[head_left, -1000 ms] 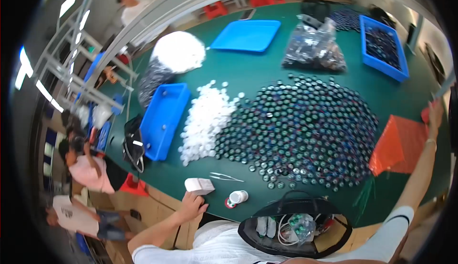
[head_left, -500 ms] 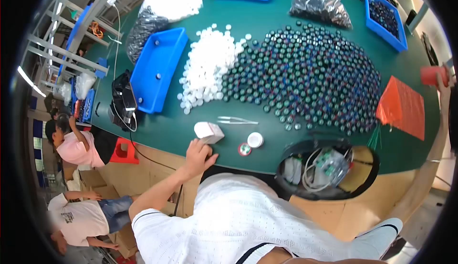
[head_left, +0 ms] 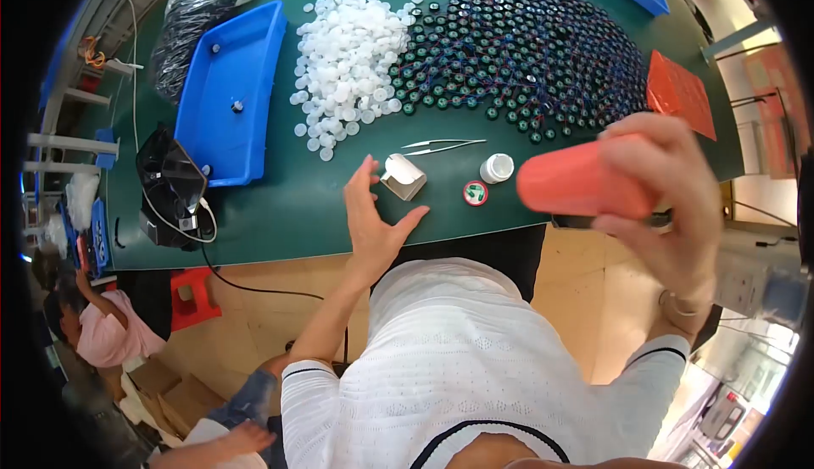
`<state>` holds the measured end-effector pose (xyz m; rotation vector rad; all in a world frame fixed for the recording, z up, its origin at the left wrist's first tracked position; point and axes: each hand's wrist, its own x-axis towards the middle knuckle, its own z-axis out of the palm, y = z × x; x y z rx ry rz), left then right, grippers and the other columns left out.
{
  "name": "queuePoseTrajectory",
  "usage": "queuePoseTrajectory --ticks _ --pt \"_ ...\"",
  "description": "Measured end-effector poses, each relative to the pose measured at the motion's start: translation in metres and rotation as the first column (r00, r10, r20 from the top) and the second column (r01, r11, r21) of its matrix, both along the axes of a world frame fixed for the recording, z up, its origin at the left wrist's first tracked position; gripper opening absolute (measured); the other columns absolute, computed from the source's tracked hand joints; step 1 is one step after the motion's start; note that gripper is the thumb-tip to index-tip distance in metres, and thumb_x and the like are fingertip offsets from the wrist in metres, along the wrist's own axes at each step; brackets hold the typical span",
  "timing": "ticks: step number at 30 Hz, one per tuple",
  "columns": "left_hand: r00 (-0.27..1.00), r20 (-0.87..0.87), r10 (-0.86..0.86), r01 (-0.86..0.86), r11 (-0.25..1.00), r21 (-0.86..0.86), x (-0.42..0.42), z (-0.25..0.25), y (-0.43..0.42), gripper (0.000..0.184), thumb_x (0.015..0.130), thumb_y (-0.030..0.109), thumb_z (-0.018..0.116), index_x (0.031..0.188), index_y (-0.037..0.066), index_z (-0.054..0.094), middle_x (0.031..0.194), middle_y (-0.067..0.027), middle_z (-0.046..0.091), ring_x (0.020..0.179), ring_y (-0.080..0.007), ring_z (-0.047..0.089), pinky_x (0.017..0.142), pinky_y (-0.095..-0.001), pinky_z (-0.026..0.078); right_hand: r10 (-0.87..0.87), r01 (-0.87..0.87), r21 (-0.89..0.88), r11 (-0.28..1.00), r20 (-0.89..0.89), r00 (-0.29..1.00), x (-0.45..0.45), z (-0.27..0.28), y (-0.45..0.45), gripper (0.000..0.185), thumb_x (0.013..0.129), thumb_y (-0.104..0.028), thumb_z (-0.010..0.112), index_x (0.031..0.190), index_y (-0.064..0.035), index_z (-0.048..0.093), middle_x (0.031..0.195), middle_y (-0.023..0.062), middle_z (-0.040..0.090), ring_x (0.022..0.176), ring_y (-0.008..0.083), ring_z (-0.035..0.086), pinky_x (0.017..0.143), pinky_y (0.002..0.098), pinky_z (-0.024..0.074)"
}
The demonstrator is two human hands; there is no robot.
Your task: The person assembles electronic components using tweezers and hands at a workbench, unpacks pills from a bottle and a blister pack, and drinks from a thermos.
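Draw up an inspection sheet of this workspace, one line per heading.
Surface: green table, widely covered with parts.
Job's things: red cup, held tilted above the near edge; white box, on the table.
Clutter: heaped white discs and dark wired parts; tweezers; white jar; blue tray holding a few small parts.
Hands: right hand closed around the cup; left hand open beside the box, contact unclear.
Cables: black cable hanging past the near edge.
Surroundings: person in pink and red stool, left.
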<state>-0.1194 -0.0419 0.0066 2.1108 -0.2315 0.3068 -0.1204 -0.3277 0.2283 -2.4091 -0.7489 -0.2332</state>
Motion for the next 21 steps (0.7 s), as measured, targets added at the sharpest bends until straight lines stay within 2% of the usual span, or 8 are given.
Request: queuePoseTrajectory --ticks 1,3,7,9,12,17,20,21 --pt "1.0 0.005 -0.019 0.019 1.0 0.003 0.004 -0.001 -0.002 0.087 0.066 0.014 0.084 0.137 0.002 0.037 0.122 -0.0147 0.05 0.104 -0.0278 0.049 0.082 -0.0364 0.043 -0.023 0.024 0.013 1.0 -0.038 0.999 -0.004 -0.01 0.018 0.057 0.059 -0.002 0.08 0.113 -0.0089 0.063 0.11 0.0129 0.055 0.095 0.03 0.059 0.079 0.0354 0.05" --pt "0.998 0.049 -0.035 0.032 0.997 0.066 0.012 -0.007 0.0 0.067 0.069 0.011 0.08 0.126 0.001 0.048 0.111 -0.0151 0.056 0.101 -0.0318 0.052 0.084 -0.0399 0.044 -0.026 0.034 0.07 0.997 -0.117 0.993 -0.01 -0.042 0.047 0.059 0.055 0.0 0.082 0.11 -0.0092 0.063 0.112 0.0138 0.056 0.096 0.0305 0.059 0.079 0.0361 0.0498" --pt "0.999 0.002 0.044 -0.044 0.998 0.044 0.015 -0.008 0.015 0.052 0.07 0.01 0.079 0.115 0.001 0.054 0.103 -0.0145 0.059 0.094 -0.0325 0.055 0.079 -0.0394 0.047 -0.034 0.037 0.026 0.999 -0.107 0.994 -0.009 -0.094 0.092 0.048 0.07 -0.011 0.077 0.114 -0.0161 0.058 0.112 0.0117 0.052 0.088 0.03 0.062 0.069 0.0362 0.0549" --pt "0.996 0.021 0.085 -0.086 0.995 0.055 0.019 -0.011 0.027 0.052 0.07 0.01 0.078 0.115 0.002 0.054 0.104 -0.0144 0.059 0.095 -0.0322 0.055 0.079 -0.0399 0.046 -0.027 0.031 0.037 0.999 -0.1 0.995 -0.003 -0.115 0.108 0.046 0.072 -0.009 0.075 0.113 -0.0137 0.055 0.111 0.0131 0.051 0.085 0.0296 0.062 0.065 0.0366 0.0547" --pt "0.99 -0.012 0.139 -0.138 0.988 0.073 0.022 -0.015 0.038 0.051 0.071 0.01 0.078 0.116 0.001 0.054 0.104 -0.0147 0.059 0.095 -0.032 0.055 0.08 -0.0398 0.046 -0.036 0.046 0.053 0.998 -0.163 0.986 0.004 -0.136 0.12 0.045 0.074 -0.012 0.075 0.116 -0.0146 0.058 0.115 0.0128 0.051 0.088 0.0296 0.062 0.07 0.0372 0.0542" --pt "0.993 -0.045 0.113 -0.108 0.989 0.1 0.022 -0.013 0.039 0.058 0.071 0.013 0.08 0.12 0.002 0.051 0.11 -0.0136 0.057 0.1 -0.03 0.054 0.082 -0.038 0.045 -0.014 0.025 0.079 0.997 -0.137 0.99 0.009 -0.142 0.126 0.044 0.075 -0.009 0.073 0.115 -0.0121 0.054 0.112 0.0152 0.05 0.087 0.0302 0.061 0.063 0.0366 0.0537" --pt "0.967 0.048 0.251 -0.254 0.966 0.052 0.007 -0.004 0.038 0.071 0.066 0.013 0.084 0.125 0.003 0.045 0.12 -0.013 0.051 0.104 -0.0264 0.048 0.081 -0.034 0.041 0.0 0.005 0.038 0.999 -0.129 0.992 0.01 -0.139 0.13 0.045 0.076 -0.008 0.071 0.115 -0.0109 0.051 0.111 0.016 0.049 0.094 0.0304 0.059 0.058 0.0369 0.0533" --pt "0.967 0.118 0.226 -0.228 0.974 -0.002 -0.004 -0.011 0.044 0.068 0.066 0.012 0.083 0.123 0.003 0.046 0.118 -0.0134 0.051 0.103 -0.0263 0.049 0.08 -0.0338 0.042 -0.001 0.005 0.031 1.0 -0.145 0.989 0.011 -0.136 0.13 0.045 0.075 -0.008 0.072 0.115 -0.011 0.051 0.112 0.0159 0.048 0.095 0.0302 0.059 0.058 0.0368 0.0531"
